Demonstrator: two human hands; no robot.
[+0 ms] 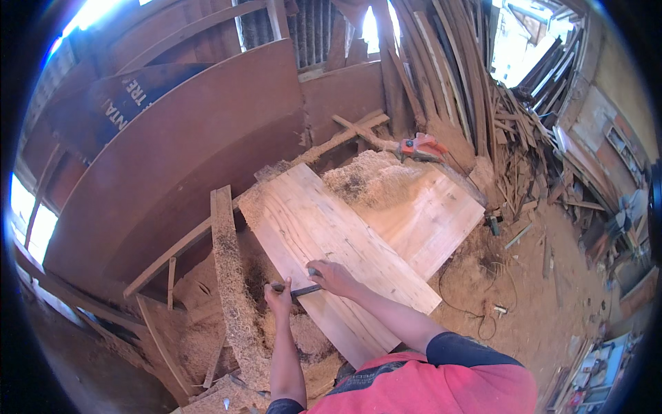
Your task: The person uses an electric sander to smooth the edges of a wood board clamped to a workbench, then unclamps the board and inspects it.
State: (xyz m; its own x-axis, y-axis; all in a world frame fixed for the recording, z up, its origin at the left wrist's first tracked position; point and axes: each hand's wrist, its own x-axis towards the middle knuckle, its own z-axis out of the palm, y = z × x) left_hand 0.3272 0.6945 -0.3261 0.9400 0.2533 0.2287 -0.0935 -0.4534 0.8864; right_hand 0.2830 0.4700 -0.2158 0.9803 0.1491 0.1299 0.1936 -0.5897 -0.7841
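Note:
My left hand (278, 301) is closed around one end of a dark, narrow bar-shaped tool (305, 291). At its other end, my right hand (332, 277) is closed, with a small grey piece showing at the fingertips. I cannot tell whether that piece belongs to the tool. The tool lies across the left edge of a long, pale wooden board (338, 231), which slants from far left to near right under my right forearm. Beneath and beyond it, a second wide board (438, 228) points off to the right.
Shavings are heaped (376, 181) on the far board, near a red-orange power tool (422, 147). A shaving-covered beam (227, 269) runs along the left. Large brown panels (227, 117) lean behind. Timber offcuts (520, 134) are piled far right; a cord (476, 316) lies on the floor.

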